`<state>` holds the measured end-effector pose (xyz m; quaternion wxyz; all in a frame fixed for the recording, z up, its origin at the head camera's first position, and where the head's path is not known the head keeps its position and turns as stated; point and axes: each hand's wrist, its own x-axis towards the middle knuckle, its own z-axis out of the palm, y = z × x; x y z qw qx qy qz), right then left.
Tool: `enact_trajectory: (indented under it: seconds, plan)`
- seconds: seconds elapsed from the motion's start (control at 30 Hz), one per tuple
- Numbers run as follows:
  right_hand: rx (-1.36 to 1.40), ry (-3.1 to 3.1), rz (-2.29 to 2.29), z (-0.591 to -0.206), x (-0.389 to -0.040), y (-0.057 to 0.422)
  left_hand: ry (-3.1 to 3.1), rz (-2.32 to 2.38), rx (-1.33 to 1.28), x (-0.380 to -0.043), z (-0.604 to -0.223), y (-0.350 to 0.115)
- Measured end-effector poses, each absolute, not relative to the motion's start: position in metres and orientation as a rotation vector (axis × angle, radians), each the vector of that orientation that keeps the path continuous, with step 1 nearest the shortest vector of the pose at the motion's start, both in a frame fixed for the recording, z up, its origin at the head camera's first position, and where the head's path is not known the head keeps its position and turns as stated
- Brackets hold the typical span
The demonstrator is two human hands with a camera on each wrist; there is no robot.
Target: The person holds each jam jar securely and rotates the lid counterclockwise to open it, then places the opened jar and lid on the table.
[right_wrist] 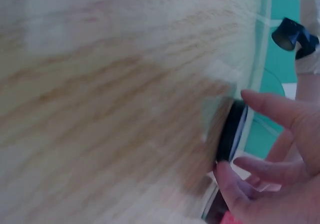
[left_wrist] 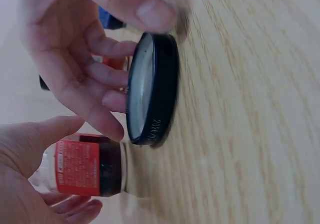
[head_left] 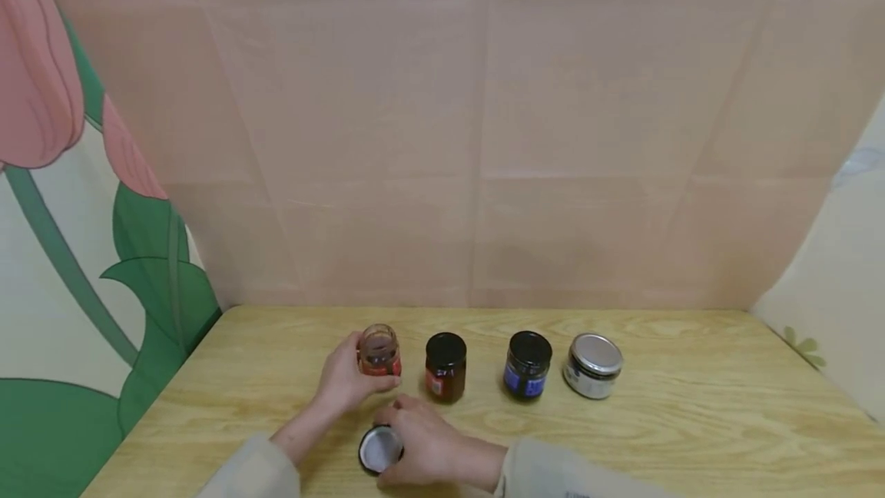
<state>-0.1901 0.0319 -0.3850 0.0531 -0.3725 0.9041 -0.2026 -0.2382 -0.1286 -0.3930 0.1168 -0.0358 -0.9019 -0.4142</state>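
My left hand [head_left: 349,375] grips an uncapped glass jar [head_left: 379,356] round its side. The jar bears a red label [left_wrist: 78,167] and has dark contents at its bottom, as the left wrist view shows. Nearer the table's front lies its black-rimmed lid [head_left: 381,449], pale inner face up. My right hand [head_left: 427,444] is spread around the lid, thumb and forefinger at opposite sides of the rim. In the right wrist view the fingertips [right_wrist: 225,176] stand right at the lid's edge [right_wrist: 231,130].
To the right stand a black-lidded jar with a red label [head_left: 445,367], a black-lidded jar with a blue label [head_left: 528,367] and a wider silver-lidded jar [head_left: 593,366]. All are on the wood-patterned table [head_left: 691,406]. A pinkish cloth [head_left: 484,137] hangs behind.
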Motion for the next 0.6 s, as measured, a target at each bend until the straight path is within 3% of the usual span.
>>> enact_trajectory:
  seconds: [0.6]
  plan:
    - [-1.211,2.665,-0.849,-0.354,-0.192,0.095,-2.618,-1.146,-0.132,-0.211,-0.355,-0.118]
